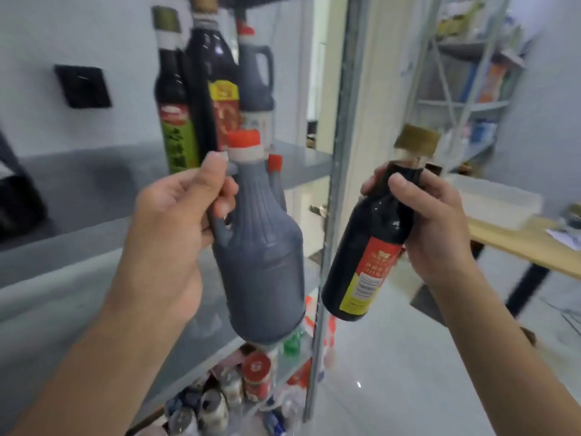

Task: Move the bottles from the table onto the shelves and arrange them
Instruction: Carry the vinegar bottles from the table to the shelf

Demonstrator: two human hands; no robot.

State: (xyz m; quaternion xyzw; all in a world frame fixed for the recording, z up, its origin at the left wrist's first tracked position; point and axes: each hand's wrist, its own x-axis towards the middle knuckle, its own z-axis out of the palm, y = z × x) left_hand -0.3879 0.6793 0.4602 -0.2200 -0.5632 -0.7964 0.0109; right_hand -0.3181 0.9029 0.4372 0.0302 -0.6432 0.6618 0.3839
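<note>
The left hand (176,221) gripped a grey jug (261,262) with a red cap, fingers curled through its handle, holding it in the air in front of the shelf (78,196). The right hand (434,228) clasped a dark bottle (367,247) round its shoulder, tilted, just beyond the shelf's right edge. Three bottles (213,73) stood close together near the right edge of the shelf. Small jars (256,372) crowded a lower shelf. A wooden table (518,243) carrying a white box (496,199) stood to the right.
</note>
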